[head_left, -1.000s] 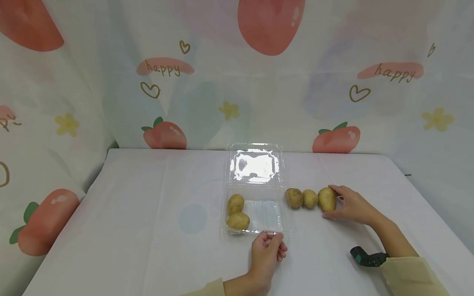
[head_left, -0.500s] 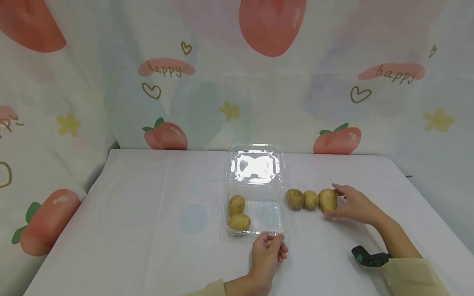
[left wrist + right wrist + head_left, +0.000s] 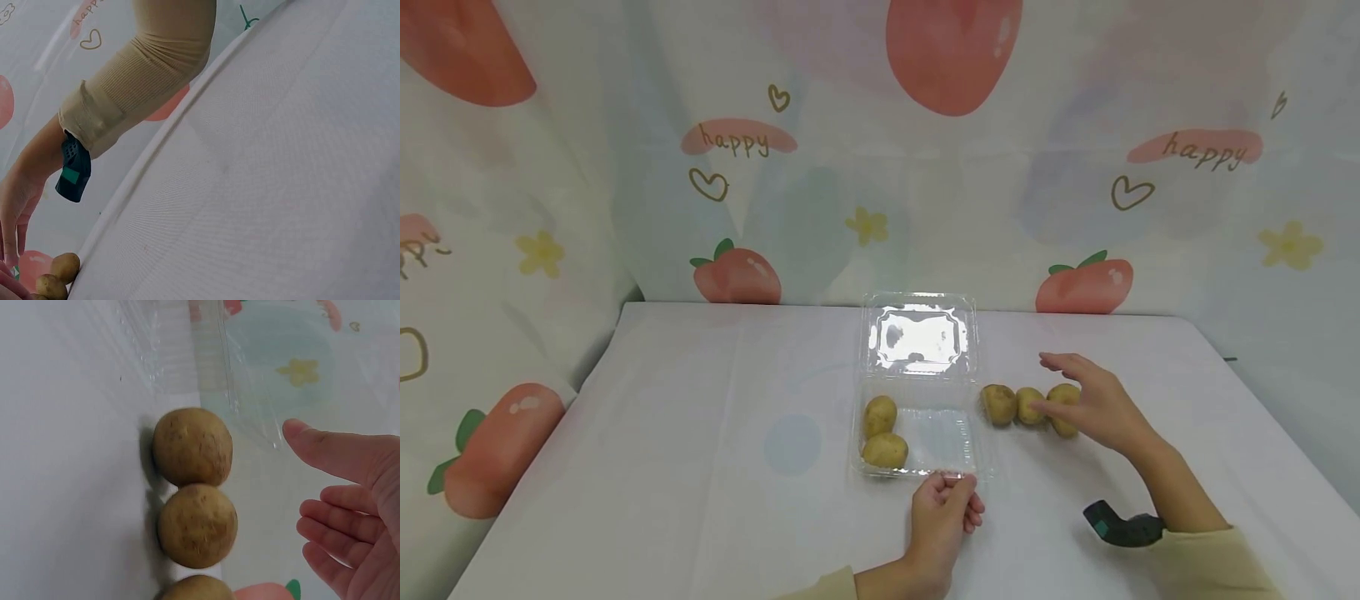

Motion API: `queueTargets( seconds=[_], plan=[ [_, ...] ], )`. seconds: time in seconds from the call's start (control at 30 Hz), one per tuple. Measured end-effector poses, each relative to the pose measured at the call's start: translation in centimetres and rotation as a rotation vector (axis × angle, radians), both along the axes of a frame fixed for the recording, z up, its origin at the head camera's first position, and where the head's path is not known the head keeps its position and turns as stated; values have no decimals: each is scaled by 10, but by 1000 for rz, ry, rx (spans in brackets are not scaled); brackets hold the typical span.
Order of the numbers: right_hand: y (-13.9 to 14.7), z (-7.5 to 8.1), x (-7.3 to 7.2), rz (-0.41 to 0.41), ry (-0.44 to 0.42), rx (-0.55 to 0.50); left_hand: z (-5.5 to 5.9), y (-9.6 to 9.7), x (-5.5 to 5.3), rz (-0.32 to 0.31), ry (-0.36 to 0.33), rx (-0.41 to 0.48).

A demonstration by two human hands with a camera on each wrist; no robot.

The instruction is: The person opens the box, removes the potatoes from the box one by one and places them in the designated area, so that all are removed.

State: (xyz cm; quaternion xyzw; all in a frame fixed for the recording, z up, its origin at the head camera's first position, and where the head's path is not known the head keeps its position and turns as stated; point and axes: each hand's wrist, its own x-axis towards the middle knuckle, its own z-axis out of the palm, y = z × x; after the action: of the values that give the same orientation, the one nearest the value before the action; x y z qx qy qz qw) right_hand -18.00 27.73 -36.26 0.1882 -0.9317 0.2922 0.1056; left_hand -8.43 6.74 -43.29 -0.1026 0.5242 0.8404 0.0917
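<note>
A clear plastic clamshell box point(image 3: 936, 437) lies with its lid point(image 3: 919, 335) laid back. Two potatoes sit along its left side, one farther back point(image 3: 880, 416) and one in front point(image 3: 885, 451). At the box's front edge, my left hand point(image 3: 942, 521) pinches the rim between thumb and curled fingers. To the right of the box stand three potatoes in a row: a left one point(image 3: 998, 405), a middle one point(image 3: 1027, 405) and a right one point(image 3: 1064, 422). Over the row hovers my right hand point(image 3: 1097, 408), thumb and fingers apart and holding nothing; the right wrist view shows it off the potatoes point(image 3: 192, 447).
A white cloth covers the table point(image 3: 625, 467). Behind it hangs a printed curtain point(image 3: 820, 250), with another on the left side. A dark device point(image 3: 1123, 525) is strapped at my right wrist, by the sleeve point(image 3: 1210, 558).
My right hand has let go of the rightmost potato and moved up and left over the row. The potatoes stay in place, and the left hand keeps its hold on the box rim.
</note>
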Motion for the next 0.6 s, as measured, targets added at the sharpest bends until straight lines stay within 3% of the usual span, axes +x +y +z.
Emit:
queueTargets(
  seconds=[0.23,0.6],
  plan=[
    [-25,-6,-4,79,44,-26,-1,0,0,0,4,5],
    [-67,-9,-2,195,29,-34,0,0,0,4,4,3]
  ],
)
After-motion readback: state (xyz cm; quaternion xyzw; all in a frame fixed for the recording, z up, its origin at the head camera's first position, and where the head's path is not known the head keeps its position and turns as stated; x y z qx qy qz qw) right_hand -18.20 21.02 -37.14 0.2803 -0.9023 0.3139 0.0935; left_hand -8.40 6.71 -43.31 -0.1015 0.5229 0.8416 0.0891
